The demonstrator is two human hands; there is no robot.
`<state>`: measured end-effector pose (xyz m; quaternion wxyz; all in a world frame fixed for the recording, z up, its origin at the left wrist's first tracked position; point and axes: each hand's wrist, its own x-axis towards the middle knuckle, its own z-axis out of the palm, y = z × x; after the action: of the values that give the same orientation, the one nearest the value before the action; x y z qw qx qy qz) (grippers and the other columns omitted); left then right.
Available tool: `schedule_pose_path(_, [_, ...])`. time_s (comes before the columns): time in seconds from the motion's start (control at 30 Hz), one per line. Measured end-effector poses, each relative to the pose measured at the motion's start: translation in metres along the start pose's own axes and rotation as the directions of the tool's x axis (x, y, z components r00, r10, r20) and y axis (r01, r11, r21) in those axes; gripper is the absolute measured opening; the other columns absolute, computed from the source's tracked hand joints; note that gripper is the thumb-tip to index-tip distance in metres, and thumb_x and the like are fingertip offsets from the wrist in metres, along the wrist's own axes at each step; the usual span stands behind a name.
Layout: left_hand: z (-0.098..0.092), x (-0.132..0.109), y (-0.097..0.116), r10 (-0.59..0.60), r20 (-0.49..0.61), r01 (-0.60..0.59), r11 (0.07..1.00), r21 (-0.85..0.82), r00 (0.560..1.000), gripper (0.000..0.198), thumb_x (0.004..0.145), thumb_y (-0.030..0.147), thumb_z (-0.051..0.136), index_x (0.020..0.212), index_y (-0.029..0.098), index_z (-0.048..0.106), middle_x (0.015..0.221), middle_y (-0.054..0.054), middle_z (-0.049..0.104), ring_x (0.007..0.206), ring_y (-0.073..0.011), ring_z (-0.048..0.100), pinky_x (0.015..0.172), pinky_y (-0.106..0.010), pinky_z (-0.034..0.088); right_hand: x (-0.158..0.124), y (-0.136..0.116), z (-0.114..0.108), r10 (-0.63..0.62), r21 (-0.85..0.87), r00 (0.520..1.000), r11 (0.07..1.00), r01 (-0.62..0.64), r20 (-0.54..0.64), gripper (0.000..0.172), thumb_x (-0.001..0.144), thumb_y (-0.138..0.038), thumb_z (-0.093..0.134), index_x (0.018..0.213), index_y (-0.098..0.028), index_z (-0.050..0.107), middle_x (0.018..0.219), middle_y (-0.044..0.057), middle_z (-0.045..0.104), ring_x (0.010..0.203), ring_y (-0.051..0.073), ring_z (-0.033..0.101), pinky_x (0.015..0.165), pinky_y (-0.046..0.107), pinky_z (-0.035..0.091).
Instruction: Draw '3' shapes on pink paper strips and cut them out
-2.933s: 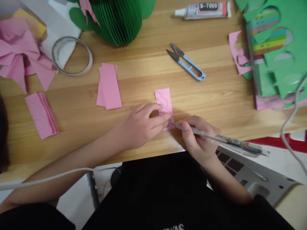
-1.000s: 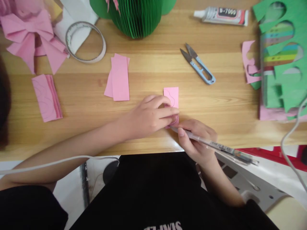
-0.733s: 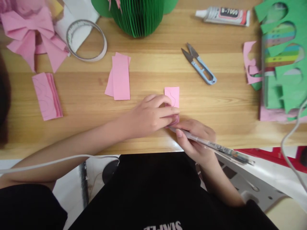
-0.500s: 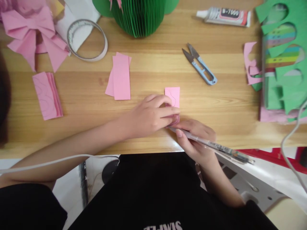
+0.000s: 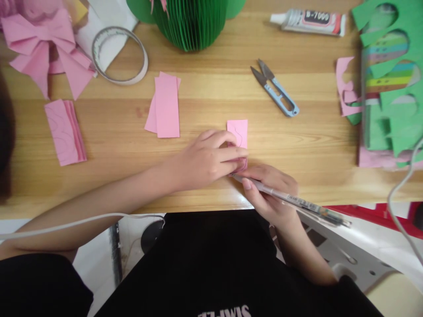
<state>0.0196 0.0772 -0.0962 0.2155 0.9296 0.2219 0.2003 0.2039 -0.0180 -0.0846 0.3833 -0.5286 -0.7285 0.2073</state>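
A pink paper strip (image 5: 241, 132) with a curved drawn line lies upright near the table's front edge. My left hand (image 5: 214, 158) rests on it from the left, fingers apart and pressing it against the wood, covering its middle. My right hand (image 5: 272, 189) is closed around a clear pen (image 5: 297, 202), whose tip end meets the lower edge of the strip beside my left fingertips. The exact tip is hidden. Two plain pink strips (image 5: 168, 108) lie crossed to the left. Further left sits a stack of pink pieces (image 5: 64, 132) with drawn curves.
Blue-handled snips (image 5: 279, 97) lie beyond my right hand, with a glue tube (image 5: 313, 23) behind. A tape roll (image 5: 145, 66) and pink bow (image 5: 41, 37) are at back left, a green paper ball (image 5: 193, 26) at the back, green cut sheets (image 5: 405, 127) at right.
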Motion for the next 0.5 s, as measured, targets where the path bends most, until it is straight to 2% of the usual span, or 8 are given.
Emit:
schedule_pose_path(0.17, [0.0008, -0.0002, -0.0001, 0.004, -0.001, -0.004, 1.000, 0.010, 1.000, 0.029, 0.107, 0.034, 0.040, 0.110, 0.023, 0.066, 0.113, -0.004, 0.068, 0.106, -0.0157, 0.059, 0.099, -0.032, 0.043, 0.0005, -0.0007, -0.0012, 0.018, -0.004, 1.000, 1.000, -0.018, -0.003, 0.012, 0.091, -0.017, 0.059, 0.093, -0.021, 0.070, 0.084, 0.001, 0.079, 0.077, 0.015, 0.075, 0.072, 0.028, 0.061])
schedule_pose_path(0.37, [-0.0006, -0.0001, 0.0001, 0.006, -0.006, -0.006, 1.000, -0.019, 1.000, 0.026, 0.106, 0.031, 0.043, 0.111, 0.022, 0.066, 0.111, -0.005, 0.068, 0.107, -0.0158, 0.060, 0.099, -0.032, 0.043, 0.0023, 0.0009, 0.0010, -0.016, -0.004, 1.000, 1.000, 0.016, 0.001, 0.011, 0.090, -0.018, 0.060, 0.093, -0.021, 0.070, 0.083, 0.001, 0.078, 0.078, 0.016, 0.075, 0.073, 0.029, 0.061])
schedule_pose_path(0.5, [-0.0002, -0.0001, -0.0001, 0.021, -0.033, -0.021, 1.000, -0.004, 0.999, 0.025, 0.106, 0.029, 0.043, 0.110, 0.021, 0.066, 0.110, -0.005, 0.068, 0.106, -0.0160, 0.061, 0.097, -0.031, 0.043, 0.0025, -0.0007, 0.0012, 0.016, -0.005, 1.000, 1.000, -0.016, -0.007, 0.012, 0.091, -0.018, 0.059, 0.092, -0.023, 0.069, 0.082, -0.001, 0.078, 0.076, 0.015, 0.075, 0.070, 0.029, 0.061])
